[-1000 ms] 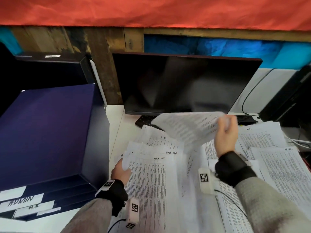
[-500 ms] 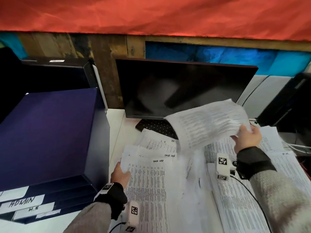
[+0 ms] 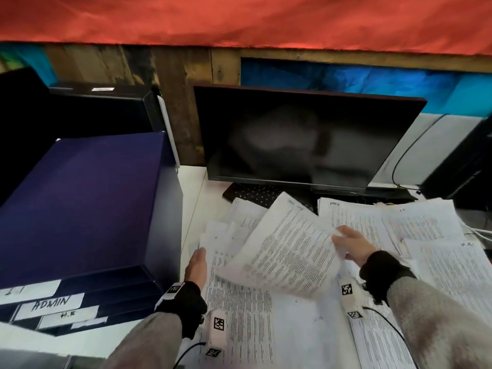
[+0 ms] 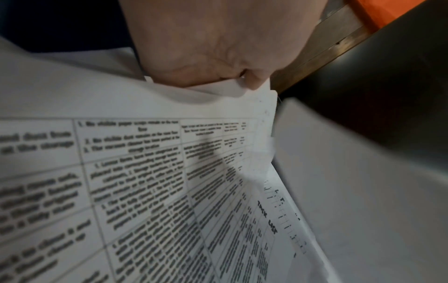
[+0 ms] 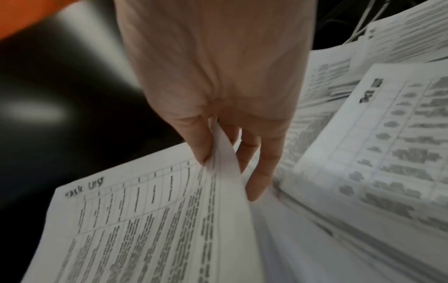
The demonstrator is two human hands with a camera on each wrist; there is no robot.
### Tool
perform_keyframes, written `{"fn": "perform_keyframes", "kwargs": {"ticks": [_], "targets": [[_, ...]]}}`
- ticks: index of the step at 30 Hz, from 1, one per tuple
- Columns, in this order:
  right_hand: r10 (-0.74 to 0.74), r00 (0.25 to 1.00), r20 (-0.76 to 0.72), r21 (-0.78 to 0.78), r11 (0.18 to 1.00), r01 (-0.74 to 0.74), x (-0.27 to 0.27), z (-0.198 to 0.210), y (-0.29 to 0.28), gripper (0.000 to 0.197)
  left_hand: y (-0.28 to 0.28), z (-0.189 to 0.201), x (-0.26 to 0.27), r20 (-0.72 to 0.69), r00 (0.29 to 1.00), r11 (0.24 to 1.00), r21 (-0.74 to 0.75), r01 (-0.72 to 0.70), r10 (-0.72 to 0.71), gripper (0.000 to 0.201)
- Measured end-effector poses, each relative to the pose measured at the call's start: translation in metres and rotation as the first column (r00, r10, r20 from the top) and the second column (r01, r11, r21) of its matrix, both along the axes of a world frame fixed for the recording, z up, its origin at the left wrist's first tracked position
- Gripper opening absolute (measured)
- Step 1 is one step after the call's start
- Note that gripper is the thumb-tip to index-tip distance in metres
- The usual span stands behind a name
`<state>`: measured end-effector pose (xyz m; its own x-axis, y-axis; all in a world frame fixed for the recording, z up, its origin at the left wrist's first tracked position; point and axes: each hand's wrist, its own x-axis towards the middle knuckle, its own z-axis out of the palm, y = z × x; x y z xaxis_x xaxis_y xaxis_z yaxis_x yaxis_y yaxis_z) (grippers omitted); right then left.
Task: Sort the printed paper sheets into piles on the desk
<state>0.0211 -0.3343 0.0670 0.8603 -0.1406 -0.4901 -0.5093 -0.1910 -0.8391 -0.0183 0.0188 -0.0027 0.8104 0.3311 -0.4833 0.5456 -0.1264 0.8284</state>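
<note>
Right hand (image 3: 352, 247) pinches the edge of one printed sheet (image 3: 287, 251), held tilted above the spread of papers (image 3: 239, 323) on the bench (image 3: 194, 187). Right wrist view shows fingers (image 5: 260, 170) gripping it and a handwritten "TASK LIST" heading, unreadable from the head view. Left hand (image 3: 197, 267) lies at the left pile's edge; left wrist view shows it curled on a sheet corner (image 4: 227, 89). Blue file tray (image 3: 87, 198) stands left, dark monitor (image 3: 300, 139) behind.
</note>
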Motion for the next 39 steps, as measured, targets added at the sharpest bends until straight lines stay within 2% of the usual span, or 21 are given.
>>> {"fn": "perform_keyframes", "kwargs": {"ticks": [2, 4, 6, 8, 10, 11, 16, 18, 20, 23, 25, 27, 29, 31, 33, 36, 39], "targets": [[0.064, 0.997, -0.052, -0.052, 0.996, -0.067, 0.001, -0.012, 0.018, 0.014, -0.003, 0.004, 0.0, -0.02, 0.996, 0.983, -0.165, -0.085, 0.083, 0.059], [0.11, 0.992, -0.068, -0.083, 0.99, -0.115, 0.004, -0.022, 0.036, 0.015, -0.002, 0.003, -0.001, -0.04, 0.996, 0.974, -0.212, -0.084, 0.077, 0.065], [0.12, 0.991, -0.053, -0.1, 0.987, -0.125, 0.008, -0.032, 0.052, 0.024, -0.002, 0.002, -0.002, -0.016, 1.0, 0.985, -0.174, 0.012, -0.015, 0.066], [0.113, 0.993, -0.014, -0.054, 0.992, -0.114, 0.01, -0.037, 0.068, 0.042, -0.002, 0.003, -0.005, -0.021, 0.996, 0.989, -0.119, 0.083, -0.086, 0.063], [0.104, 0.995, 0.004, 0.019, 0.994, -0.104, 0.009, -0.04, 0.081, 0.056, -0.002, 0.001, -0.007, -0.047, 0.99, 0.99, -0.064, 0.129, -0.132, 0.051], [0.103, 0.995, 0.0, 0.052, 0.993, -0.103, 0.008, -0.043, 0.087, 0.061, -0.002, 0.0, -0.008, -0.069, 0.986, 0.988, -0.035, 0.152, -0.154, 0.046], [0.036, 0.998, -0.049, 0.183, 0.983, -0.027, -0.005, -0.057, 0.099, 0.066, -0.008, -0.002, -0.01, -0.134, 0.958, 0.961, 0.076, 0.266, -0.255, 0.058], [-0.046, 0.998, -0.034, 0.152, 0.987, 0.051, -0.013, -0.06, 0.095, 0.066, -0.013, 0.005, -0.013, -0.068, 0.951, 0.943, 0.131, 0.307, -0.3, 0.057], [-0.12, 0.993, -0.023, 0.111, 0.986, 0.122, -0.02, -0.066, 0.084, 0.074, -0.02, 0.013, -0.015, 0.044, 0.945, 0.937, 0.15, 0.314, -0.324, 0.055], [-0.207, 0.977, -0.057, 0.215, 0.953, 0.214, -0.03, -0.071, 0.063, 0.089, -0.033, 0.028, -0.014, 0.148, 0.922, 0.933, 0.095, 0.347, -0.358, 0.052], [-0.282, 0.956, -0.076, 0.298, 0.909, 0.292, -0.036, -0.068, 0.049, 0.087, -0.041, 0.034, -0.013, 0.193, 0.909, 0.929, 0.05, 0.368, -0.37, 0.053], [-0.277, 0.958, -0.07, 0.355, 0.891, 0.283, -0.042, -0.062, 0.039, 0.08, -0.046, 0.041, -0.011, 0.215, 0.909, 0.932, 0.018, 0.362, -0.357, 0.053], [-0.111, 0.992, -0.062, 0.43, 0.894, 0.127, -0.048, -0.054, 0.033, 0.07, -0.052, 0.046, -0.012, 0.228, 0.908, 0.931, -0.01, 0.364, -0.352, 0.051], [0.014, 0.999, -0.044, 0.543, 0.84, 0.013, -0.054, -0.049, 0.031, 0.055, -0.06, 0.05, -0.016, 0.235, 0.908, 0.934, 0.001, 0.358, -0.348, 0.047], [-0.017, 0.999, -0.029, 0.619, 0.785, 0.032, -0.056, -0.043, 0.034, 0.045, -0.069, 0.056, -0.022, 0.271, 0.903, 0.94, 0.029, 0.339, -0.334, 0.049], [-0.142, 0.989, 0.033, 0.629, 0.772, 0.09, -0.048, -0.019, 0.045, 0.039, -0.079, 0.078, -0.023, 0.308, 0.897, 0.947, 0.158, 0.279, -0.315, 0.052], [-0.168, 0.967, 0.193, 0.632, 0.775, 0.008, -0.036, 0.021, 0.061, 0.039, -0.081, 0.11, -0.017, 0.425, 0.871, 0.966, 0.18, 0.186, -0.247, 0.043]]}}
